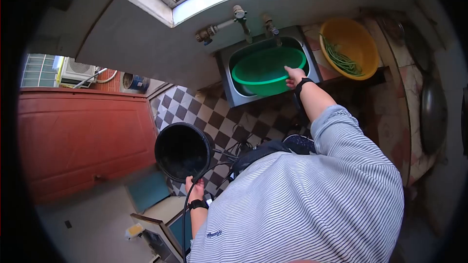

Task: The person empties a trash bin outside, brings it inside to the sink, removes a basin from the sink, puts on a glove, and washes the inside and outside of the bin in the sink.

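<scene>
A green basin rests tilted in the metal sink, below the taps. My right hand pinches the basin's near right rim. Lower left, my left hand grips the lower rim of a black bucket, its dark mouth facing up toward me. The inside of the bucket is too dark to make out. On the counter right of the sink sits a yellow basin holding green beans.
A tap and pipes stick out from the wall behind the sink. A red door stands at left over a checkered floor. A black cable runs past my left arm. Dark pan lids stand at right.
</scene>
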{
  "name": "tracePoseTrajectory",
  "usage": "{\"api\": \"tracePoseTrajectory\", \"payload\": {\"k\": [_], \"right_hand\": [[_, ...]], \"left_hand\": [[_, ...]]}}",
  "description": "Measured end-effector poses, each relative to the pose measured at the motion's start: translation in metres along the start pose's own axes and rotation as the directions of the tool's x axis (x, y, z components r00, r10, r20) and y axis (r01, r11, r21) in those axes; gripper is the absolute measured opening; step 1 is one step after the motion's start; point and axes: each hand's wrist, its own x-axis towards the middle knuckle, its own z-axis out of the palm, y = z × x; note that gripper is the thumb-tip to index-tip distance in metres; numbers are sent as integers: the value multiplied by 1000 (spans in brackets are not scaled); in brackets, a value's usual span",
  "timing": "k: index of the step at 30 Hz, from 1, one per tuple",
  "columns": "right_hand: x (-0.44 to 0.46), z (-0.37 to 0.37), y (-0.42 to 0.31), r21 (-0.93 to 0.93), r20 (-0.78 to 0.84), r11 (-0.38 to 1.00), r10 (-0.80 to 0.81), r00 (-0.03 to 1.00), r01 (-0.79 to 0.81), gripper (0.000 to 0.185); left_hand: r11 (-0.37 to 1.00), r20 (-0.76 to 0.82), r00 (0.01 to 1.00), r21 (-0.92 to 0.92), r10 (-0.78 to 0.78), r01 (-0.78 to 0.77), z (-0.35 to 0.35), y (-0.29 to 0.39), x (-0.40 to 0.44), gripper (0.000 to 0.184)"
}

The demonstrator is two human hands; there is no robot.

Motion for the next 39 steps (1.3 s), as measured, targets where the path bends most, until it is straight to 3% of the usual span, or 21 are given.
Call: {"api": "tracePoseTrajectory", "payload": {"k": [1, 4, 7, 9, 12, 15, 17, 19, 21, 24, 29, 34, 36, 39], "right_hand": [[15, 5, 6, -27, -20, 1000, 3, 1000, -3, 26], [2, 14, 12, 151, -41, 988, -18, 999, 24, 9], [-40, -1, 14, 227, -99, 970, -67, 993, 88, 10], [-73, -28, 21, 218, -105, 953, -192, 976, 211, 13], [-134, -78, 22, 24, -85, 952, -304, 949, 307, 17], [-170, -143, 33, -30, -112, 895, -445, 889, 445, 19], [-190, -189, 40, 88, -170, 865, -475, 863, 493, 18], [-176, -252, 53, 190, -260, 830, -472, 842, 524, 18], [-193, -285, 52, 242, -459, 804, -398, 794, 543, 14], [-169, -332, 60, 495, -502, 634, -350, 791, 595, 11], [-87, -371, 56, 707, -509, 413, -266, 818, 574, 11], [-20, -366, 36, 759, -434, 434, -219, 874, 485, 12], [-2, -361, 40, 670, -364, 562, -320, 874, 485, 14], [8, -351, 38, 587, -298, 687, -310, 903, 429, 19]], "left_hand": [[1000, -7, 1000, 0, -2, 2, -8, 0, 1, 15], [1000, 54, 998, -3, 22, -22, -25, 5, -7, 13], [1000, 96, 995, -13, 25, -23, -46, 7, 18, 13], [998, 77, 996, -37, 44, -41, -35, 10, 16, 13], [998, 47, 998, -52, 36, -33, -17, 14, 34, 11], [998, 172, 984, 34, 39, -45, 7, 24, 44, 11], [999, 178, 984, 34, -30, 25, 30, 32, 40, 10], [998, 238, 971, 56, 13, -28, 57, 37, 29, 11], [991, 261, 965, 117, 29, -61, 91, 41, 7, 11], [988, 294, 956, 137, 21, -64, 129, 38, 2, 11], [965, 327, 945, 247, 5, -90, 196, 40, -31, 12], [909, 342, 939, 384, 22, -161, 256, 37, -51, 15], [888, 362, 931, 409, 56, -212, 279, 31, -77, 18], [833, 370, 924, 477, 98, -279, 300, 25, -92, 21]]}}
